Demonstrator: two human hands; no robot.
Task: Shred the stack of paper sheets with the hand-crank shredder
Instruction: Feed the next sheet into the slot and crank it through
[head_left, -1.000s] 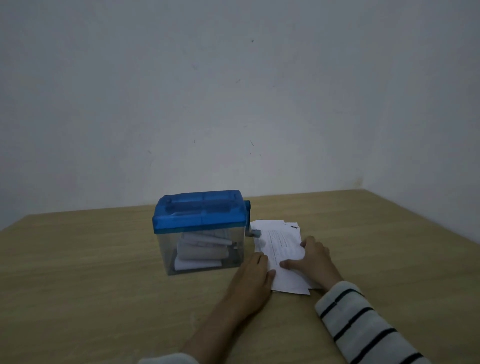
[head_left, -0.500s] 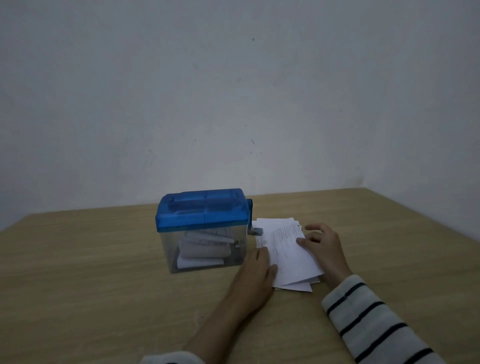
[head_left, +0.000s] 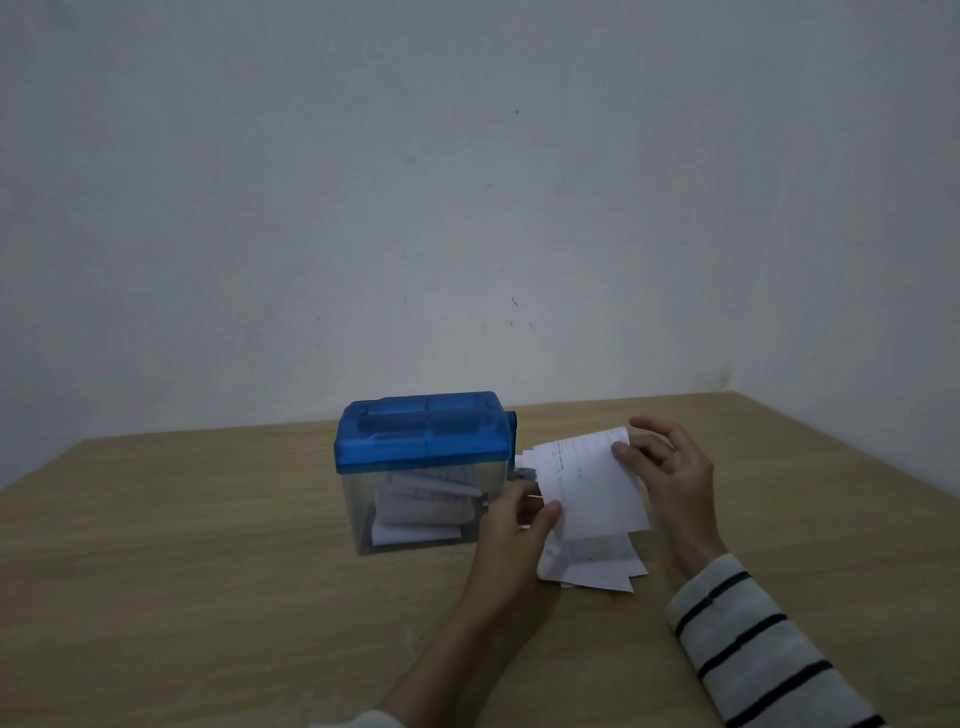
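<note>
From my remote seat I see one sheet lifted off the stack of paper sheets, tilted up with its printed face toward the camera. My right hand pinches the sheet's upper right corner, thumb on the front, while the other fingers arch loosely above it. My left hand holds the sheet's lower left edge, thumb on the paper and fingers curled behind it. The stack lies fanned on the wooden desk, just right of the hand-crank shredder and partly under the raised sheet. The shredder stands upright on the desk, blue lid on a clear bin with curled paper inside; its crank pokes out on the right side, just beside the sheet. A striped sleeve covers the right forearm.
</note>
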